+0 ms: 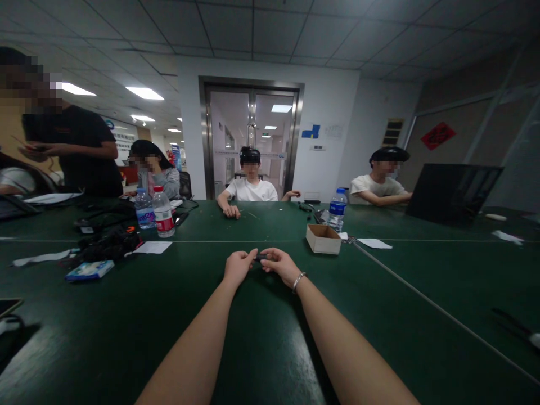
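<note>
Just above the green tabletop [261, 337], a small black object [260, 257] is held between my two hands; its exact kind is too small to tell. My left hand [238, 267] is closed on its left end, thumb uppermost. From the other side, the fingers of my right hand [282, 266] pinch it, with a silver bracelet [299, 282] around that wrist. Beyond my right hand stands an open cardboard box [323, 247], apart from it; its bottom is mostly hidden by the near wall.
Water bottles stand left [163, 214] and right [337, 211]. Black cables [105, 244], a blue-white packet [89, 270] and paper sheets [149, 247] lie leftward. A person [253, 188] sits opposite; others are around the table. A black monitor [453, 194] stands right.
</note>
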{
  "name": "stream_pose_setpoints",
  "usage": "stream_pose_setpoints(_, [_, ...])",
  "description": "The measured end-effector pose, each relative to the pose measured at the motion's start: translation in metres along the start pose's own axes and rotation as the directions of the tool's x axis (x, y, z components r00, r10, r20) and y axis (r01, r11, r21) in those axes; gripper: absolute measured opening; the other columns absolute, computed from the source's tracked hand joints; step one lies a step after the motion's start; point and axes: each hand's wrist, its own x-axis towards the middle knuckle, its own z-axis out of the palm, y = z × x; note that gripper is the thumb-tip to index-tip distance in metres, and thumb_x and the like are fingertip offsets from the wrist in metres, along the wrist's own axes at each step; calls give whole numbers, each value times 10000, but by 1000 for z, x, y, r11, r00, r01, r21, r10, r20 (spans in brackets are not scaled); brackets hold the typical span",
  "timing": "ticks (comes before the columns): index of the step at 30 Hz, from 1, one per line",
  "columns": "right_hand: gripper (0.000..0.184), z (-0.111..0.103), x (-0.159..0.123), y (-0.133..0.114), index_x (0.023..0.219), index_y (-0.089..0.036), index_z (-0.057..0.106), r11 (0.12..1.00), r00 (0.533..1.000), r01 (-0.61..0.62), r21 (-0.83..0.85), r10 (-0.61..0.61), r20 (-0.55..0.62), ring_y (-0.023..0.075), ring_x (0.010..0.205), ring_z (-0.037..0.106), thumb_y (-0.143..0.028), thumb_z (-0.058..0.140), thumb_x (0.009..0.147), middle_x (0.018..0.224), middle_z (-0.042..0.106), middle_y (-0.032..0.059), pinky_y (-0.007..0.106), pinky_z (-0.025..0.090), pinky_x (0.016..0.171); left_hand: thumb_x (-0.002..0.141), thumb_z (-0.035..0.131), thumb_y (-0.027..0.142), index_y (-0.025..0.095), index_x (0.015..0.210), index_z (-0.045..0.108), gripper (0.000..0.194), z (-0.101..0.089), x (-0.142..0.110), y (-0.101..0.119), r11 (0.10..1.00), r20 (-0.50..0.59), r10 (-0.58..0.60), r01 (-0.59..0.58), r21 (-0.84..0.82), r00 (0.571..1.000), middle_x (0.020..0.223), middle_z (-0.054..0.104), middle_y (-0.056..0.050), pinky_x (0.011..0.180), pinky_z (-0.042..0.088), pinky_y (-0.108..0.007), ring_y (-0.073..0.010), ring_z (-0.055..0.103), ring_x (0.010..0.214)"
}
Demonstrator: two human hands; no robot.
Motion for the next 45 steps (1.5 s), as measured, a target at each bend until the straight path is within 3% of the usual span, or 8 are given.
stream_pose_setpoints(8, [426, 1, -2, -2, 863, -145, 596, 1000, 1000, -15, 5, 15, 6, 92, 566, 569, -227, 805, 501, 707, 588, -14, 201, 463, 521, 689, 473, 660, 170, 529, 590, 528, 1, 1, -4, 1000, -7, 11, -11, 30, 1000, 496, 546, -27, 509, 308, -259, -153, 476, 478])
stream_pose_setpoints(16, [332, 1, 2, 1, 861, -107, 587, 997, 994, -70, 43, 73, -77, 85, 493, 572, -293, 746, 636, 606, 609, 19, 154, 454, 457, 612, 679, 433, 146, 832, 617, 367, -1, 1, -6, 925, 155, 190, -124, -359, 969, 792, 630, -55, 686, 436, -266, -167, 574, 746])
stream_pose_setpoints(20, [297, 0, 3, 1, 854, -106, 581, 995, 993, -74, 69, 80, -91, 83, 484, 570, -306, 717, 682, 610, 613, 29, 144, 445, 433, 567, 727, 356, 138, 852, 608, 378, -1, 0, -4, 881, 174, 226, -124, -456, 959, 863, 629, -67, 789, 434, -280, -170, 577, 833])
stream_pose_setpoints(25, [295, 0, 3, 0, 859, -111, 567, 994, 990, -84, 74, 91, -107, 93, 486, 577, -315, 709, 699, 590, 606, 26, 145, 440, 424, 639, 664, 435, 148, 967, 574, 445, 2, 1, -5, 922, 143, 109, -46, -384, 984, 873, 626, -78, 631, 434, -243, -179, 578, 812])
stream_pose_setpoints(28, [277, 1, 3, 0, 851, -105, 565, 994, 989, -90, 67, 97, -113, 90, 478, 573, -303, 699, 712, 575, 598, 20, 142, 438, 421, 674, 606, 508, 137, 920, 583, 446, 4, 3, -9, 952, 117, 42, -4, -305, 992, 795, 625, -70, 578, 412, -234, -164, 575, 714])
stream_pose_setpoints(33, [213, 3, 3, -1, 852, -99, 566, 993, 989, -96, 71, 103, -104, 84, 475, 569, -246, 673, 740, 576, 597, 19, 137, 438, 421, 663, 579, 566, 124, 738, 593, 448, 4, 6, -13, 967, 112, 90, -60, -247, 990, 643, 588, -34, 589, 406, -245, -137, 534, 591])
stream_pose_setpoints(40, [194, 1, 2, -2, 835, -99, 567, 993, 987, -97, 65, 105, -119, 88, 474, 567, -248, 662, 756, 571, 601, 32, 139, 434, 420, 639, 676, 377, 152, 878, 580, 341, -1, -3, -3, 912, 162, 188, -111, -394, 969, 792, 611, -42, 611, 415, -230, -138, 559, 684])
stream_pose_setpoints(45, [174, 2, 3, -2, 846, -98, 563, 993, 987, -107, 56, 113, -114, 84, 479, 566, -236, 642, 774, 572, 600, 30, 136, 437, 426, 654, 658, 346, 147, 948, 563, 367, 0, -4, -2, 919, 171, 175, -98, -382, 970, 823, 608, -56, 588, 406, -220, -144, 559, 711])
